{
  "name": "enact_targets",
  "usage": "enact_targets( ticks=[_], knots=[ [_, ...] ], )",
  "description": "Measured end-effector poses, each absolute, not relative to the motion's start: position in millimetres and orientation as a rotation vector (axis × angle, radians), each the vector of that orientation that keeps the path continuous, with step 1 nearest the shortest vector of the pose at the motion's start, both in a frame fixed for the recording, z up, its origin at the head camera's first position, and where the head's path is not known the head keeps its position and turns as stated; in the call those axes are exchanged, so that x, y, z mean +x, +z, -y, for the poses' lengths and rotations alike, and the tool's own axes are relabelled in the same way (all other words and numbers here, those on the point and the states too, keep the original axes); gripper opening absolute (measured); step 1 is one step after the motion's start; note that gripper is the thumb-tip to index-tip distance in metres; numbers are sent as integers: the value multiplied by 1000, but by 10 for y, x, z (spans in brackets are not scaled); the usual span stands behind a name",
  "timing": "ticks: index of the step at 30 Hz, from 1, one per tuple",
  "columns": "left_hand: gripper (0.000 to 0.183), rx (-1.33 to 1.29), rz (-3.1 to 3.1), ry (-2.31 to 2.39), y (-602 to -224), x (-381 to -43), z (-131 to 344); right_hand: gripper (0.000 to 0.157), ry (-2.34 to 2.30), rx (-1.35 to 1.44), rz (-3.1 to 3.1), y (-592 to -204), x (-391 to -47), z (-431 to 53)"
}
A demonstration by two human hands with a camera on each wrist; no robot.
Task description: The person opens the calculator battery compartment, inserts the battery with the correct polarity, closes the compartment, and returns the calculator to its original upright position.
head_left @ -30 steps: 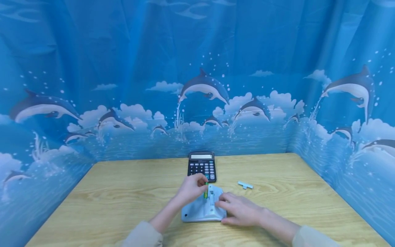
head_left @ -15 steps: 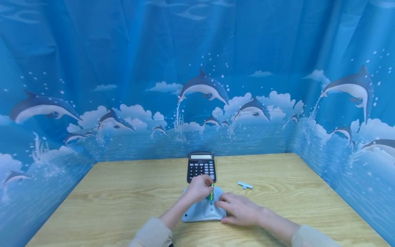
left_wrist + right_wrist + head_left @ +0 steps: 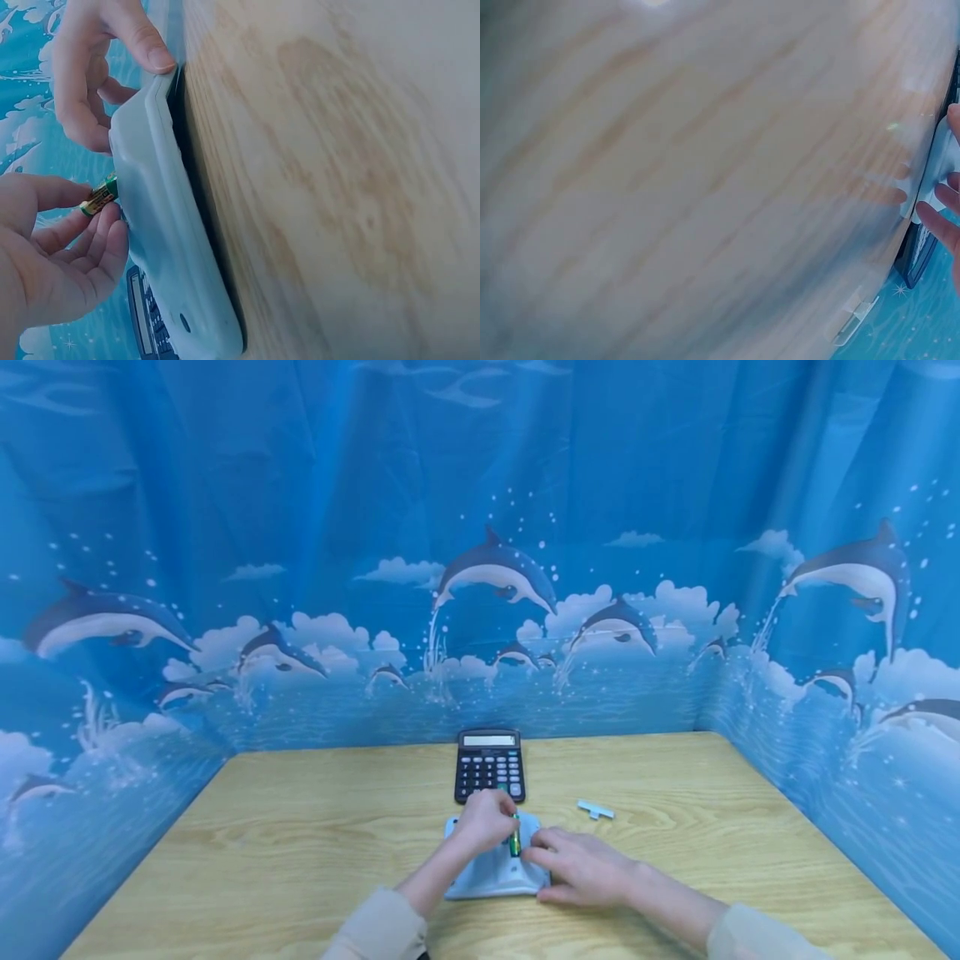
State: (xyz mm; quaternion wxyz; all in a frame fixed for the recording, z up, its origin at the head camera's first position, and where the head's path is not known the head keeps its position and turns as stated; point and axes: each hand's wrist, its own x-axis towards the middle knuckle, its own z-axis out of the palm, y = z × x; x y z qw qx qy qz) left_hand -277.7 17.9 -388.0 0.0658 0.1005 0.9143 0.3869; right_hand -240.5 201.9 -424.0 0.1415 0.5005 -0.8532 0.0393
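Note:
My left hand (image 3: pixel 483 823) pinches a green and gold battery (image 3: pixel 515 839) between thumb and fingertips. The battery's lower end is at the slot in the raised back of a pale blue plastic device (image 3: pixel 487 872), which lies with its underside up. In the left wrist view the battery (image 3: pixel 100 195) tilts against the device (image 3: pixel 169 217), and the left hand (image 3: pixel 56 251) partly covers its outer end. My right hand (image 3: pixel 588 868) grips the device's right edge, thumb at the near corner and fingers on the upper surface. How deep the battery sits is hidden.
A black calculator (image 3: pixel 490 764) lies face up behind the device. To the right is a small pale blue battery cover (image 3: pixel 596 810) with a tab. The wooden table (image 3: pixel 300 835) is bounded by a blue dolphin-print curtain (image 3: pixel 360 527).
My left hand has brought the battery from the slot's left side rightward over it, then slightly down toward the near end. The right hand stays in place on the device.

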Motion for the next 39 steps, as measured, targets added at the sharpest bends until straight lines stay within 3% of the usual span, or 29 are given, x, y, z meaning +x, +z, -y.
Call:
enact_targets(
  ticks=[6, 12, 24, 39],
  knots=[
    [13, 386, -2790, 1148, -3892, -2767, -162, 41, 133, 1448, 2498, -4240, -2411, -2017],
    [1, 457, -2810, 1083, -3914, -2753, -178, 42, 142, 1460, 2493, -4238, -2411, -2016],
    [16, 534, -2837, 924, -3919, -2798, -157, 42, 175, 1484, 2466, -4238, -2433, -2031],
    [8, 503, -2863, 886, -3889, -2790, -152, 44, 183, 1469, 2476, -4248, -2426, -2033]
  ],
)
